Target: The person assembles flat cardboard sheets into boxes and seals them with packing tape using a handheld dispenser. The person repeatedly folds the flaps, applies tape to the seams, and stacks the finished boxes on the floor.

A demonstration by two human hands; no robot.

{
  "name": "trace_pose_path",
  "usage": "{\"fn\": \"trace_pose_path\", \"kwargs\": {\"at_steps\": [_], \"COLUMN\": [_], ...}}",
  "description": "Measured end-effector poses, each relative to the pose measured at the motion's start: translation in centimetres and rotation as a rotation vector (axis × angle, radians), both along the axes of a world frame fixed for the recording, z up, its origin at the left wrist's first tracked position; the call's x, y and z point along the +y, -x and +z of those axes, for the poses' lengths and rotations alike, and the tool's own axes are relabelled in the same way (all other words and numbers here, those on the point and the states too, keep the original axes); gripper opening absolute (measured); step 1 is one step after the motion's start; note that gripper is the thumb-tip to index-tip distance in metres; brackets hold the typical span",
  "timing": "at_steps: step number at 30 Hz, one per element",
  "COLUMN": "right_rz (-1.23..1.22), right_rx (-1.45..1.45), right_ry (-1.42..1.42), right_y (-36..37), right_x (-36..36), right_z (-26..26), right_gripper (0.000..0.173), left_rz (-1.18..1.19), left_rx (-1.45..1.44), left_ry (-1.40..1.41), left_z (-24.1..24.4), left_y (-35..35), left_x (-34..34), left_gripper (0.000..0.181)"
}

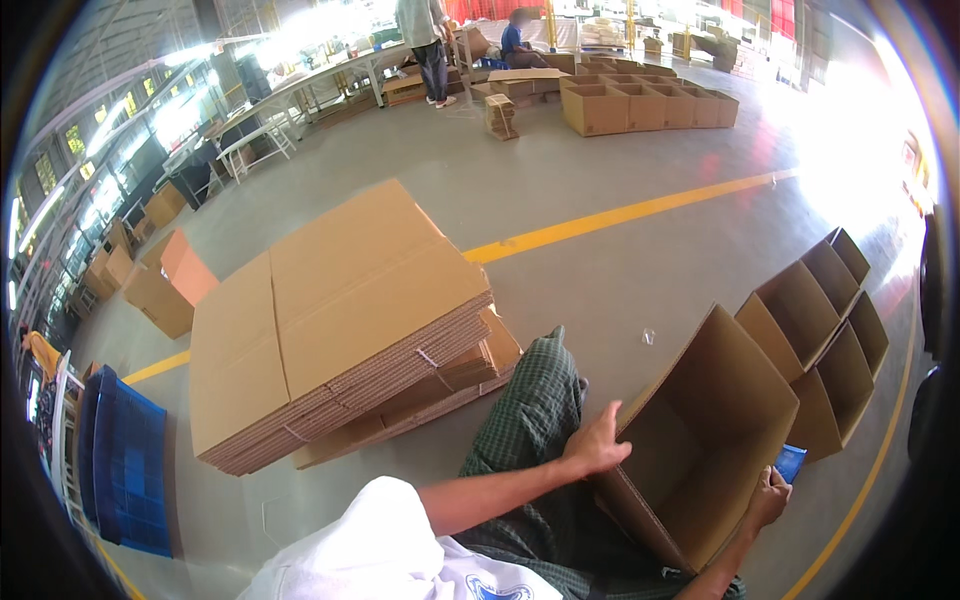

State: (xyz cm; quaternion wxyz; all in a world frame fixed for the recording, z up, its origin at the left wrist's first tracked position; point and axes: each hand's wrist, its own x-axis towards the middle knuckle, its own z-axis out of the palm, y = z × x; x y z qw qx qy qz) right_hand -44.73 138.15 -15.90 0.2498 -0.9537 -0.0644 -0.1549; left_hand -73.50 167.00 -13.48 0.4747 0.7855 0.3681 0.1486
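An open cardboard box (697, 450) stands tilted before me, its opening towards me. My left hand (598, 444) is at the box's left rim, with thumb and index finger spread on either side of the edge; its other fingers are partly hidden. At the right side of the box, my right hand (769, 498) grips a small blue object (790, 462), probably a tape dispenser, against the outer wall. My fingers cover part of the blue object. My knee, under green checked cloth (525, 405), lies left of the box.
A tied stack of flat cardboard (360, 300) lies on the left. Open boxes (795, 315) stand at the right. A blue plastic crate (124, 461) is at far left. Beyond the yellow floor line (600, 223) are more boxes (645, 105) and two people (424, 45).
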Motion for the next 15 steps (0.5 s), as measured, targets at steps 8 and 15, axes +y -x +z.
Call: {"fn": "trace_pose_path", "kwargs": {"at_steps": [8,15], "right_rz": [0.047,0.058], "right_rx": [0.093,0.144], "right_ry": [-0.015,0.069], "right_y": [0.2,1.0], "right_x": [0.6,0.4], "right_z": [0.1,1.2], "right_gripper": [0.025,0.026], "left_rz": [-0.206,-0.298], "left_rx": [0.352,0.242], "left_ry": [-0.111,-0.216], "left_z": [0.1,-2.0], "left_y": [-7.9,-7.7], "left_x": [4.4,4.8], "left_gripper": [0.044,0.033]}}
